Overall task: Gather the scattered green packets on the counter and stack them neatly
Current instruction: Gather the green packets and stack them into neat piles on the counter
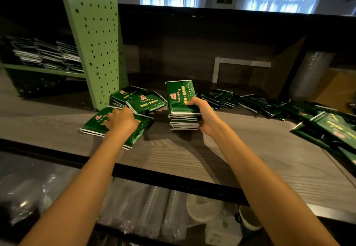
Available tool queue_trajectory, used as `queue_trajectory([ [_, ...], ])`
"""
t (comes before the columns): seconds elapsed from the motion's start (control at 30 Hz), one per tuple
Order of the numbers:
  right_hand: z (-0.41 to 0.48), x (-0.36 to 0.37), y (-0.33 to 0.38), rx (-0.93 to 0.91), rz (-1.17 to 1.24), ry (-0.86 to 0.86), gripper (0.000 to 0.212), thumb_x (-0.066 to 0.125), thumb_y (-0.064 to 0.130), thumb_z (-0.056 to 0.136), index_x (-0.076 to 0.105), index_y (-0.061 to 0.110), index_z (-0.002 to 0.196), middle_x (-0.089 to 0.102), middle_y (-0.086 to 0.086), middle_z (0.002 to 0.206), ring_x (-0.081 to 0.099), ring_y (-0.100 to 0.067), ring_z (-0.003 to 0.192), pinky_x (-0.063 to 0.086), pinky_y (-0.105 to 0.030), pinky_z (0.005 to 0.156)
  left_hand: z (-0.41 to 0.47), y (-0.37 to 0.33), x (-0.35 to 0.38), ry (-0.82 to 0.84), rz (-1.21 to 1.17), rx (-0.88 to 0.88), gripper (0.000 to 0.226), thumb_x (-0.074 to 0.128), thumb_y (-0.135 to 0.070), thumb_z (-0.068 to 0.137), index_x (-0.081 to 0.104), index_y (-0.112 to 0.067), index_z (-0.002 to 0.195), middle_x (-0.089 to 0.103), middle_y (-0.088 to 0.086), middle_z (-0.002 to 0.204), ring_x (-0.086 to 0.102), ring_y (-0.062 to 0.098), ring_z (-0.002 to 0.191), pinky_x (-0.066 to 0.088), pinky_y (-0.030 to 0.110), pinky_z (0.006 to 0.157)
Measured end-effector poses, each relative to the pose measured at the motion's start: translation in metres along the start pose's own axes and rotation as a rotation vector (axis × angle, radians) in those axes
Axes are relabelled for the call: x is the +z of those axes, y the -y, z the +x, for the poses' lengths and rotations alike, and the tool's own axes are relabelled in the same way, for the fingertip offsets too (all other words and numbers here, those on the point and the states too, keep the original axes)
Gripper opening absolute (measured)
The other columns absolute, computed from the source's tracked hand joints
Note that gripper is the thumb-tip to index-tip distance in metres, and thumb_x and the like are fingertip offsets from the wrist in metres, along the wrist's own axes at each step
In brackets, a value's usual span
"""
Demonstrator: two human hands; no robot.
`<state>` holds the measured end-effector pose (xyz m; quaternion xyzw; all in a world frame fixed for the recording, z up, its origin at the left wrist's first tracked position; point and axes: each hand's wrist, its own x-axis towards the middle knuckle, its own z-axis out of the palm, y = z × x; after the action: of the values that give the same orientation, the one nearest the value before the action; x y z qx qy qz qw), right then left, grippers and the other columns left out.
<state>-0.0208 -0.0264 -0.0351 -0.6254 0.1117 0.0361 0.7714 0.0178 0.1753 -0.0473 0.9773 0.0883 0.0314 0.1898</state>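
Note:
A squared stack of green packets [182,103] stands on the wooden counter [221,153] at centre. My right hand [202,114] grips its right side, thumb on the top packet. My left hand [121,120] lies flat on a low pile of green packets [96,121] to the left, fingers curled over the top one. More loose packets [142,102] lie just behind that pile. Scattered green packets [217,95] trail along the back of the counter, and others [331,128] lie heaped at the far right.
A green perforated shelf post [96,39] rises at the left, right behind the left piles. Stacked packets [46,55] fill the shelf beside it. A dark back wall [192,49] closes the counter. Wrapped plastic cups [134,211] sit below the front edge.

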Motion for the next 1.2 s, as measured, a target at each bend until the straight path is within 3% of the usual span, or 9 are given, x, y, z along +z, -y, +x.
queue_trajectory([
  [0.2, -0.001, -0.009, 0.0, -0.015, -0.008, -0.032, 0.012, 0.052, 0.02, 0.084, 0.059, 0.011, 0.087, 0.066, -0.007, 0.083, 0.062, -0.022, 0.077, 0.051, -0.034, 0.076, 0.0, -0.012, -0.001, 0.102, -0.119, 0.073, 0.04, 0.07, -0.035, 0.082, 0.05, -0.004, 0.097, 0.061, 0.016, 0.11, 0.056, 0.033, 0.104, 0.045, 0.038, 0.082],
  [0.27, -0.003, -0.014, 0.001, -0.021, -0.032, -0.057, 0.016, 0.054, 0.021, 0.082, 0.06, 0.011, 0.092, 0.067, -0.007, 0.086, 0.063, -0.023, 0.079, 0.051, -0.034, 0.076, -0.003, -0.02, 0.0, 0.123, -0.244, 0.064, 0.044, 0.074, -0.03, 0.08, 0.055, 0.001, 0.105, 0.062, 0.016, 0.11, 0.058, 0.031, 0.104, 0.045, 0.037, 0.085],
  [0.43, 0.009, -0.035, 0.001, -0.039, -0.071, -0.224, 0.084, 0.072, 0.039, 0.041, 0.055, 0.015, 0.12, 0.061, -0.01, 0.122, 0.059, -0.03, 0.107, 0.046, -0.046, 0.097, -0.005, -0.046, -0.005, 0.251, -0.817, 0.091, 0.049, 0.069, -0.021, 0.085, 0.052, 0.001, 0.124, 0.058, 0.014, 0.12, 0.055, 0.027, 0.107, 0.044, 0.036, 0.096],
  [0.53, 0.019, -0.052, -0.002, -0.072, -0.072, -0.289, 0.101, 0.071, 0.045, 0.034, 0.048, 0.016, 0.128, 0.051, -0.006, 0.131, 0.052, -0.029, 0.115, 0.042, -0.048, 0.1, -0.009, -0.061, -0.009, 0.328, -1.119, 0.083, 0.019, 0.068, -0.02, 0.085, 0.065, -0.005, 0.096, 0.066, 0.009, 0.097, 0.059, 0.024, 0.102, 0.047, 0.039, 0.097],
  [0.67, -0.003, -0.038, 0.008, -0.118, -0.1, -0.295, 0.091, 0.07, 0.042, 0.054, 0.042, 0.011, 0.135, 0.043, -0.004, 0.137, 0.044, -0.028, 0.122, 0.038, -0.043, 0.094, -0.02, -0.085, -0.013, 0.356, -1.391, 0.095, 0.009, 0.064, -0.016, 0.087, 0.063, -0.013, 0.08, 0.065, 0.006, 0.079, 0.063, 0.021, 0.08, 0.053, 0.038, 0.083],
  [0.77, 0.0, -0.032, 0.005, -0.131, -0.072, -0.242, 0.104, 0.072, 0.04, 0.042, 0.037, 0.015, 0.136, 0.048, -0.009, 0.136, 0.049, -0.031, 0.12, 0.04, -0.05, 0.101, -0.025, -0.101, -0.006, 0.28, -1.458, 0.107, 0.007, 0.061, -0.018, 0.09, 0.06, -0.011, 0.093, 0.066, 0.004, 0.084, 0.064, 0.017, 0.076, 0.055, 0.036, 0.073],
  [0.97, 0.0, -0.026, 0.0, -0.188, -0.004, -0.154, 0.074, 0.056, 0.015, 0.075, 0.026, 0.013, 0.143, 0.047, -0.016, 0.136, 0.047, -0.035, 0.124, 0.039, -0.052, 0.104, -0.026, -0.111, 0.01, 0.21, -1.391, 0.21, 0.02, 0.052, -0.022, 0.096, 0.048, -0.013, 0.113, 0.062, 0.0, 0.098, 0.061, 0.01, 0.081, 0.051, 0.026, 0.059],
  [1.1, -0.007, -0.029, 0.0, -0.19, 0.037, 0.004, 0.045, 0.051, 0.033, 0.089, 0.05, 0.013, 0.129, 0.065, -0.008, 0.112, 0.063, -0.025, 0.103, 0.052, -0.038, 0.084, -0.03, -0.112, 0.016, 0.174, -1.358, 0.273, 0.023, 0.048, -0.023, 0.098, 0.037, -0.016, 0.117, 0.056, -0.005, 0.095, 0.058, 0.006, 0.078, 0.049, 0.024, 0.058],
  [1.2, -0.007, -0.033, -0.001, -0.17, -0.007, 0.018, 0.052, 0.06, 0.023, 0.086, 0.039, 0.014, 0.133, 0.063, -0.007, 0.114, 0.064, -0.02, 0.096, 0.053, -0.031, 0.076, -0.034, -0.114, 0.017, 0.185, -1.304, 0.306, 0.028, 0.046, -0.025, 0.098, 0.035, -0.015, 0.122, 0.055, 0.001, 0.104, 0.057, 0.007, 0.08, 0.048, 0.024, 0.06],
])
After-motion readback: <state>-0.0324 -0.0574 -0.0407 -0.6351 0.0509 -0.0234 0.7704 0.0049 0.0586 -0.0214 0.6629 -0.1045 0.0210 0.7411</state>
